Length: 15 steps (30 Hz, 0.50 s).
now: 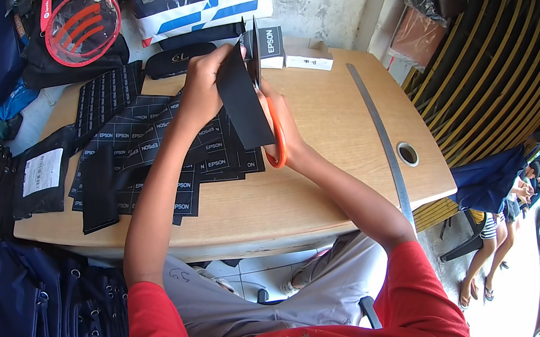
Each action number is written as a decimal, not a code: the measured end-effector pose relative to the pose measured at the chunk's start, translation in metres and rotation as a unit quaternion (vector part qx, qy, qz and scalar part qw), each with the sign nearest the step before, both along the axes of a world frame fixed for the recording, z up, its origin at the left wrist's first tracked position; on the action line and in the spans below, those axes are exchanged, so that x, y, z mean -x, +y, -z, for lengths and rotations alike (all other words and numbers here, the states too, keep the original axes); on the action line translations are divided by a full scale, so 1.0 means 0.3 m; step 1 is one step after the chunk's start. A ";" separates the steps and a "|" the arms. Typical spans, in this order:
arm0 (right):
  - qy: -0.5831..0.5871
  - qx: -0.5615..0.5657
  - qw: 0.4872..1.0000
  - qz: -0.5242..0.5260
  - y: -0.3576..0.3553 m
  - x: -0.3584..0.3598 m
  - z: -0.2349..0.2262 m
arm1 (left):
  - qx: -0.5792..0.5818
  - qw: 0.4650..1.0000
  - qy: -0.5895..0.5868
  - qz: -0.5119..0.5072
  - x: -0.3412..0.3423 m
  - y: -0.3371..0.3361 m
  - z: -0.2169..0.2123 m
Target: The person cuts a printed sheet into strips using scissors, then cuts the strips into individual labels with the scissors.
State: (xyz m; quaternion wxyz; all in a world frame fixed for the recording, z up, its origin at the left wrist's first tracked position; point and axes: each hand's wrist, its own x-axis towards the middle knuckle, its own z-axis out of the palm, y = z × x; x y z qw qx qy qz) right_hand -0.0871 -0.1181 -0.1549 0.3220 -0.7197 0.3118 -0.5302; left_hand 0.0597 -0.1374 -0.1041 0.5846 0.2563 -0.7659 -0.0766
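Hanging above the tabletop [341, 164] in the head view, the black strip [241, 105] slants lengthwise from the left hand [202, 85], fingers clamped on it, toward the right hand [284, 117], fingers closed around orange-handled scissors [281, 139], blades pointing away beside the strip.
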 end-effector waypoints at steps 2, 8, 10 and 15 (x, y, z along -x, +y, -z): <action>-0.001 0.005 1.000 0.000 0.001 -0.002 0.000 | -0.006 1.000 0.000 -0.003 -0.005 -0.005 0.003; -0.001 -0.020 1.000 -0.008 0.021 0.005 -0.014 | -0.009 1.000 -0.001 -0.006 -0.001 -0.004 0.004; 0.002 -0.014 1.000 -0.001 0.017 0.003 -0.012 | -0.010 1.000 -0.006 -0.009 -0.002 0.001 -0.002; 0.007 -0.002 1.000 0.007 0.009 -0.003 -0.007 | -0.008 1.000 -0.012 -0.006 -0.009 0.004 -0.007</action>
